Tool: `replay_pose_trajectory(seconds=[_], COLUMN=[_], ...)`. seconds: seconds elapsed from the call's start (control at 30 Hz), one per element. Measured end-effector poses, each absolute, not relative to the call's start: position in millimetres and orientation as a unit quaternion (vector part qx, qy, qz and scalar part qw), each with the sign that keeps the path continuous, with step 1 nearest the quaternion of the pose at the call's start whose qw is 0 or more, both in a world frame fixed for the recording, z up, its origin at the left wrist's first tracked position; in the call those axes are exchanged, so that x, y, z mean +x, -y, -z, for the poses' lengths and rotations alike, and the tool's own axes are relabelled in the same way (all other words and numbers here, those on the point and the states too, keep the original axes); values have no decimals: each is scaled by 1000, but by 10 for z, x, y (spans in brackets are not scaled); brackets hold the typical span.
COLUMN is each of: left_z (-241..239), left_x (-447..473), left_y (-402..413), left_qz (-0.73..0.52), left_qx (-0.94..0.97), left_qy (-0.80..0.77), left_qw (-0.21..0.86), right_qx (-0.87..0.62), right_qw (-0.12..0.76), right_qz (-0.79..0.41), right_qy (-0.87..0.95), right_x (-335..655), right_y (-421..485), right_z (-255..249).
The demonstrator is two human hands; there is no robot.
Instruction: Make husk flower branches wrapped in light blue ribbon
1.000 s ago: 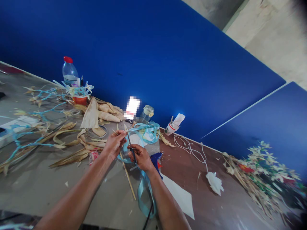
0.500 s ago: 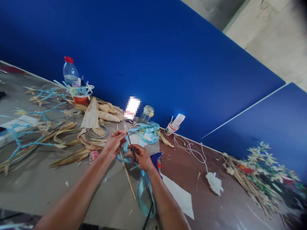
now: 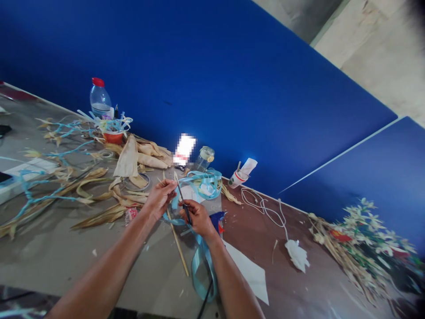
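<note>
Pinched between the fingertips of my left hand (image 3: 160, 199) is a small pale piece of dried husk (image 3: 175, 177). My right hand (image 3: 197, 217) grips scissors (image 3: 186, 212) by their dark handles, the blades pointing up beside that piece. Whether the blades touch it is too small to tell. Under my hands a thin wooden stick (image 3: 179, 249) lies slanted on the table. Light-blue ribbon (image 3: 200, 283) loops below my right wrist, and more of it is heaped behind my hands.
Dried corn husks (image 3: 128, 161) and blue-wrapped stems (image 3: 28, 192) spread over the left side. A bottle (image 3: 99, 98), a jar (image 3: 205, 157) and a paper cup (image 3: 237, 178) line the blue partition (image 3: 212, 79). White cable (image 3: 264, 208), paper (image 3: 249, 272) and flowers (image 3: 363, 226) lie right.
The view has shifted very slightly. Both hands keep nearly the same pose, with the scissors still beside the pale piece.
</note>
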State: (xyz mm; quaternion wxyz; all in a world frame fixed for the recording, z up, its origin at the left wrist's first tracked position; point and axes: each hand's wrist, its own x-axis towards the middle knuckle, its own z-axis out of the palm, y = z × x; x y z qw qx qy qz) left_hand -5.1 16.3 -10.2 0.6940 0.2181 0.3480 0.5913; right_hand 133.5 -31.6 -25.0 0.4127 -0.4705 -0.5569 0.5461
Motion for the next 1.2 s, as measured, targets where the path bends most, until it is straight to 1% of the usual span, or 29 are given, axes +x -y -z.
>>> replay_pose_trajectory(seconds=[0.27, 0.33, 0.4, 0.5, 0.6, 0.67, 0.73, 0.87, 1.03, 1.13, 1.2], left_z=[131, 130, 120, 103, 89, 77, 64, 72, 167, 192, 172], left_x=[-103, -118, -122, -104, -72, -51, -32, -4, 15, 21, 21], left_y=[-214, -220, -209, -174, -144, -132, -125, -129, -163, -172, -167], left_qz=[-607, -610, -608, -599, -583, -569, -555, -541, -540, -538, -533], left_qx=[201, 198, 207, 232, 252, 268, 282, 301, 342, 351, 346], left_qy=[-335, -328, -321, -315, -335, -350, -365, -395, -402, -393, -389], left_qw=[692, 694, 697, 698, 696, 694, 692, 679, 656, 658, 667], right_qx=[-465, -474, -516, -614, -675, -694, -697, -685, -680, -685, -685], right_qw=[368, 360, 359, 317, 204, 123, 79, 60, 45, 56, 83], right_qz=[-560, -542, -485, -317, -174, -136, -111, -78, -91, -89, -90], right_qy=[579, 594, 608, 650, 688, 696, 704, 722, 726, 721, 718], right_x=[1480, 1578, 1659, 1695, 1621, 1541, 1463, 1368, 1363, 1386, 1411], right_y=[335, 301, 253, 202, 211, 239, 269, 308, 325, 338, 337], right_z=[123, 115, 149, 234, 271, 255, 226, 186, 151, 111, 86])
